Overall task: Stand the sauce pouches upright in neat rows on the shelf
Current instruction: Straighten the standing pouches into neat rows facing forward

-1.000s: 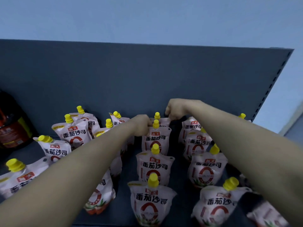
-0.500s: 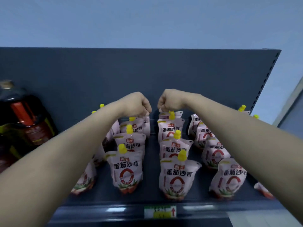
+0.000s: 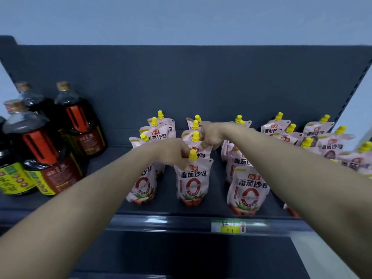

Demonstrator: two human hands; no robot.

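My left hand [image 3: 171,153] is clenched around the top of the front white plastic sauce pouch with a yellow screw cap [image 3: 192,179] in the middle row, my fingers pinching just beside its spout at about nine o'clock of the cap. My right hand [image 3: 210,135] is curled into a fist one pouch behind, at twelve o'clock from the left, gripping the top of the second pouch in that same row [image 3: 198,147] — the exact hold is hidden by my knuckles. The pouches stand upright on the dark grey metal shelf [image 3: 217,204] in rows running front to back; each reads 番茄沙司 in bold black characters, with a small red brand tag above it and a red ring over tomato artwork below. The front pouch of the row at three o'clock [image 3: 248,193] shows that print clearest; the front pouch at nine o'clock [image 3: 144,186] is partly behind my forearm. More pouches [image 3: 330,143] crowd the far right, less evenly lined. At nine to ten o'clock stand large dark plastic bottles with red handles and gold caps [image 3: 78,121], their yellow-and-red labels too blurred to read. On the shelf's front edge sits a green-and-yellow price tag [image 3: 228,227] — its writing illegible, with a red arrow at its right end.
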